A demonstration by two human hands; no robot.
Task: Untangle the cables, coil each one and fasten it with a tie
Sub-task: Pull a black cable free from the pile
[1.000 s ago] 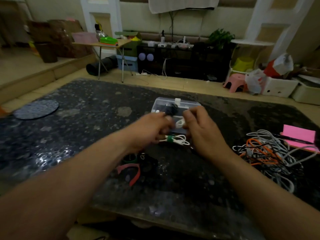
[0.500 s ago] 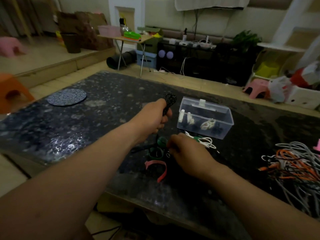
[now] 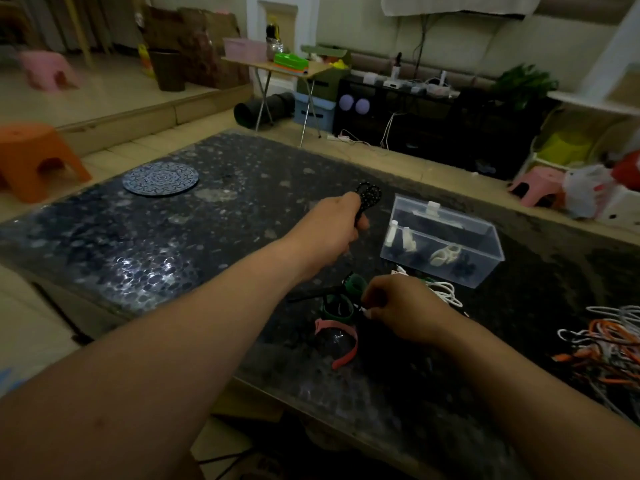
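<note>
Hands work apart over the dark speckled surface (image 3: 145, 237): left hand (image 3: 332, 230) clenched around a coiled black cable (image 3: 367, 197), right hand (image 3: 398, 306) pinching at green ties (image 3: 341, 308) beside a pink tie (image 3: 341, 344). Tangled cables (image 3: 609, 348) lie far right, near a clear plastic box (image 3: 446, 244).

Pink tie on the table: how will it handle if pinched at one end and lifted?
The pink tie lies in a loose open curve on the table, so it is probably floppy and will droop. It looks thin, likely very light. Being flat, it should slide when pushed, not roll.
</note>
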